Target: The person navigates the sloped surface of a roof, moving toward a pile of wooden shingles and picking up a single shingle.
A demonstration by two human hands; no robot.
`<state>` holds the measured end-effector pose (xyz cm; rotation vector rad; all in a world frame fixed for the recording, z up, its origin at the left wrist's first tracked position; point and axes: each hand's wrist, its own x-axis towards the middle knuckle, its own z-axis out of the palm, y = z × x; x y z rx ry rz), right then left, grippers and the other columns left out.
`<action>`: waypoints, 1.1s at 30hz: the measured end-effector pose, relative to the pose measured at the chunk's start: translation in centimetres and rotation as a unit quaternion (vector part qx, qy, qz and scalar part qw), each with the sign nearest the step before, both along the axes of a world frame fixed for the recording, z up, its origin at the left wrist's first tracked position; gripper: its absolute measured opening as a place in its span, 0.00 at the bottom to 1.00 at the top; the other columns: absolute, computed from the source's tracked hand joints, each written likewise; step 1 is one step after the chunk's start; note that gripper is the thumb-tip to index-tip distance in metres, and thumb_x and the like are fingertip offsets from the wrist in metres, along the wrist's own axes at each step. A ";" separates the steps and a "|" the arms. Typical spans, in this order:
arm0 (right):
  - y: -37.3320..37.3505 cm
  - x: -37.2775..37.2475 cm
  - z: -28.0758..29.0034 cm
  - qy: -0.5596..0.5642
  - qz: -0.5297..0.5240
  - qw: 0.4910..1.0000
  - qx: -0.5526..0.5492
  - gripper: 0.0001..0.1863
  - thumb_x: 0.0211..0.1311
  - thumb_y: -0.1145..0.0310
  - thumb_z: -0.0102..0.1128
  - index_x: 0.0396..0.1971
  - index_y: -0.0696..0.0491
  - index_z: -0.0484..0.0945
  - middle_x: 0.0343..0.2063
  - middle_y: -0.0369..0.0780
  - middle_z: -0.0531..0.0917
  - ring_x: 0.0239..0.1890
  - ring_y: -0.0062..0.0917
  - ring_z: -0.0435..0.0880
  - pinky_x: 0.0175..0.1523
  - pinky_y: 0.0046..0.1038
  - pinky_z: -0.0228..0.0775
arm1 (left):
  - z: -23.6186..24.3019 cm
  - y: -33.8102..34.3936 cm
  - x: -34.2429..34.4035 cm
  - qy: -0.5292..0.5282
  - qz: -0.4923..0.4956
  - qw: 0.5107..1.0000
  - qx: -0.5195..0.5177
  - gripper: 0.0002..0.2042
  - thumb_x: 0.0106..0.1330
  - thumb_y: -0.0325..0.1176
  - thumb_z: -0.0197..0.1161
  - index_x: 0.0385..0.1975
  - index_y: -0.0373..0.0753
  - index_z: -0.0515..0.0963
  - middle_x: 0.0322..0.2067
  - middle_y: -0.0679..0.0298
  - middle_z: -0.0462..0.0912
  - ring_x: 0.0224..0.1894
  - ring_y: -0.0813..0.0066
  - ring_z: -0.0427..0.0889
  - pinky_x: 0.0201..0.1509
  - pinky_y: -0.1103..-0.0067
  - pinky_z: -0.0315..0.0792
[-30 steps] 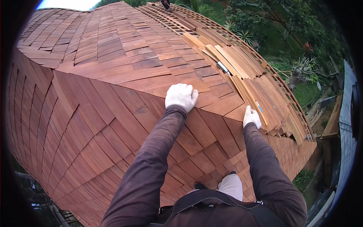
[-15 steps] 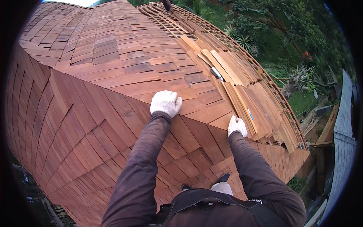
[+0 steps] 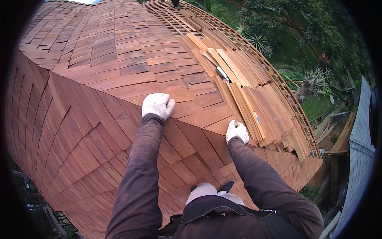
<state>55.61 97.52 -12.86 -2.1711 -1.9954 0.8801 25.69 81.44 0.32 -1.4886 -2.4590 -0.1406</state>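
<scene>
White work gloves cover both of my hands. Along the hip ridge [image 3: 191,123] of a wooden shingle roof, my left hand [image 3: 158,105] rests with its fingers curled over the edge. Farther right and lower on that ridge, my right hand [image 3: 237,131] is closed over the edge too, its fingertips partly hidden. Reddish-brown shingles [image 3: 137,68] lie overlapped in rows on both slopes. Just right of my right hand are loose wooden shingles [image 3: 267,111], lighter in colour and laid in piles.
A silver and black cylindrical object [image 3: 222,73] lies among the loose shingles, with a small blue and white item [image 3: 257,117] nearer me. Open battens [image 3: 175,24] show at the far side, where part of another person [image 3: 175,4] stands. Past the roof edge are plants and a grey roof [image 3: 360,155].
The view has shifted, so the roof and both hands sit farther left in the picture. My knees and a shoe show more. Both hands stay on the ridge.
</scene>
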 end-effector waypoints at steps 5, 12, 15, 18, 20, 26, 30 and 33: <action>0.2 0.0 0.0 0.004 0.007 1.000 -0.004 0.32 0.75 0.38 0.55 0.58 0.50 0.90 0.58 0.45 0.91 0.64 0.40 0.88 0.73 0.46 0.69 | -0.3 0.2 -0.2 -0.001 -0.005 1.000 0.001 0.14 0.73 0.48 0.63 0.36 0.44 0.87 0.37 0.59 0.90 0.46 0.55 0.89 0.55 0.58 0.80; -0.2 -0.3 0.1 -0.006 0.001 1.000 -0.013 0.31 0.77 0.37 0.55 0.56 0.49 0.89 0.57 0.45 0.91 0.64 0.42 0.87 0.72 0.44 0.70 | -0.2 -0.4 -0.6 0.005 -0.010 1.000 0.005 0.15 0.73 0.48 0.63 0.35 0.44 0.87 0.35 0.59 0.89 0.46 0.55 0.89 0.54 0.58 0.80; 0.2 0.1 -0.5 -0.006 -0.010 1.000 0.001 0.31 0.76 0.37 0.56 0.57 0.48 0.89 0.57 0.45 0.91 0.64 0.42 0.87 0.72 0.45 0.70 | 0.3 0.3 0.0 0.003 -0.019 0.999 0.027 0.12 0.71 0.44 0.66 0.32 0.43 0.85 0.33 0.58 0.88 0.43 0.53 0.88 0.51 0.58 0.81; -0.1 0.0 0.2 -0.006 0.001 1.000 -0.008 0.31 0.76 0.37 0.57 0.57 0.49 0.89 0.57 0.46 0.91 0.64 0.42 0.87 0.72 0.45 0.71 | -0.3 0.1 -0.2 -0.015 -0.012 1.000 0.022 0.12 0.70 0.45 0.66 0.32 0.43 0.86 0.33 0.58 0.88 0.43 0.53 0.88 0.51 0.57 0.81; 0.0 0.0 0.7 -0.004 0.010 1.000 -0.014 0.31 0.76 0.38 0.56 0.57 0.49 0.89 0.57 0.46 0.91 0.64 0.43 0.86 0.72 0.45 0.70 | -0.2 -0.1 -0.4 -0.008 -0.007 1.000 0.022 0.12 0.70 0.45 0.67 0.32 0.43 0.86 0.34 0.58 0.88 0.43 0.52 0.88 0.52 0.57 0.81; -0.1 -0.1 0.4 -0.010 0.019 1.000 0.001 0.31 0.76 0.40 0.56 0.57 0.50 0.90 0.57 0.45 0.91 0.63 0.43 0.87 0.73 0.46 0.70 | 0.0 -0.1 -0.4 -0.009 -0.005 1.000 0.014 0.13 0.70 0.46 0.67 0.33 0.44 0.86 0.35 0.58 0.89 0.44 0.53 0.88 0.52 0.58 0.81; 0.2 0.0 0.5 -0.003 0.017 1.000 -0.010 0.31 0.76 0.39 0.56 0.57 0.51 0.89 0.57 0.47 0.90 0.64 0.43 0.87 0.72 0.45 0.71 | 0.0 0.1 -0.3 -0.011 -0.013 1.000 0.026 0.13 0.71 0.46 0.67 0.33 0.44 0.86 0.35 0.59 0.89 0.44 0.53 0.88 0.52 0.58 0.81; 0.0 -0.1 0.7 -0.005 0.020 1.000 -0.014 0.30 0.77 0.39 0.57 0.57 0.51 0.89 0.57 0.47 0.90 0.64 0.43 0.86 0.72 0.45 0.71 | 0.0 -0.1 -0.3 -0.010 -0.009 1.000 0.023 0.12 0.70 0.45 0.66 0.32 0.44 0.86 0.35 0.59 0.88 0.44 0.53 0.88 0.52 0.58 0.81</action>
